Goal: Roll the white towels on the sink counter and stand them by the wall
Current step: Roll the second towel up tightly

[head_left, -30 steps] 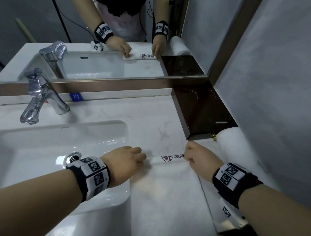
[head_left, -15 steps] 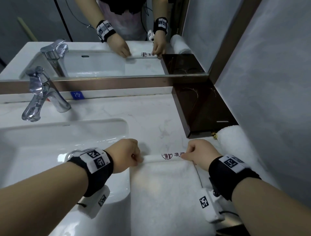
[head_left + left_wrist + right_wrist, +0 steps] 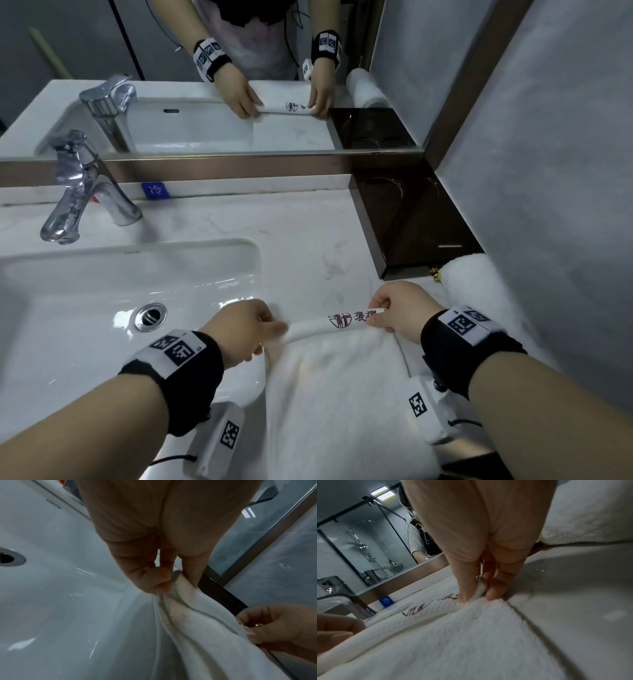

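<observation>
- The left hand [image 3: 246, 330] pinched the left end of the rolled far edge of the towel [image 3: 342, 383], thumb above and curled fingers below; in the left wrist view the thumb and fingers [image 3: 154, 580] closed on the folded cloth, and how many layers they held could not be told
- The right hand [image 3: 400, 310] pinched the right end of the same roll; the right wrist view showed the fingers [image 3: 494, 591] and thumb squeezing a small wad of cloth at the corner
- The towel lay on the counter [image 3: 291, 240] just right of the basin [image 3: 102, 308], its left edge touching or overlapping the basin rim; its near end was cut off by the lower frame edge and partly covered by both forearms; the rolled edge was raised a little between the hands, with a dark red printed mark [image 3: 352, 318] facing up, its characters too small to read and partly covered by the right fingers
- A second white towel [image 3: 472, 291], rolled, sat against the wall [image 3: 548, 205] to the right, just beside a dark brown tray [image 3: 411, 222]; whether it stood upright or leaned could not be told, since the right wrist hid its lower part
- A small gold object [image 3: 435, 273] showed at the tray's near corner, too small to identify
- A tap [image 3: 78, 192] stood behind the basin; the drain [image 3: 150, 316] lay just left of the left wrist; a blue tag [image 3: 154, 190] sat at the foot of the mirror [image 3: 239, 120], its symbol unclear
</observation>
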A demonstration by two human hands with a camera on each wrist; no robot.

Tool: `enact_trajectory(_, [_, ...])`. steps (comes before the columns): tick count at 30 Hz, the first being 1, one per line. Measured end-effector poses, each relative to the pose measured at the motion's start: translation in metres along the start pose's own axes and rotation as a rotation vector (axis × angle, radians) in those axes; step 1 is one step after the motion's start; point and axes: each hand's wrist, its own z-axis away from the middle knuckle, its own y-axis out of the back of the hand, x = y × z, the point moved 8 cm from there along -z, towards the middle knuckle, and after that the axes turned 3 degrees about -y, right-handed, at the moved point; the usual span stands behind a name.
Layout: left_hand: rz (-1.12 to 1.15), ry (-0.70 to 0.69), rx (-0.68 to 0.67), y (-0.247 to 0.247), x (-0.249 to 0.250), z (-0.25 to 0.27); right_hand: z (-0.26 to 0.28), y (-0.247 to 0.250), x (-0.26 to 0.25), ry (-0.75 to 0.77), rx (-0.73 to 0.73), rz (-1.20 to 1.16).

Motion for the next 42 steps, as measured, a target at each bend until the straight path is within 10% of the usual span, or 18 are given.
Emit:
enact_trajectory(6, [0.219, 0.095, -0.137, -0.024, -0.012, 0.011, 0.001, -0.001, -0.003, 0.057, 0.032, 0.041])
enact_trajectory(30, [-0.491, -0.529, 0.071, 0.016, 0.051, -0.003, 0.012, -0.002, -0.013, 0.34, 0.226, 0.265])
enact_trajectory(42, [-0.774, -0.618, 0.021, 0.004, 0.062, 0.007, 0.02, -0.012, -0.006, 0.368, 0.2, 0.236])
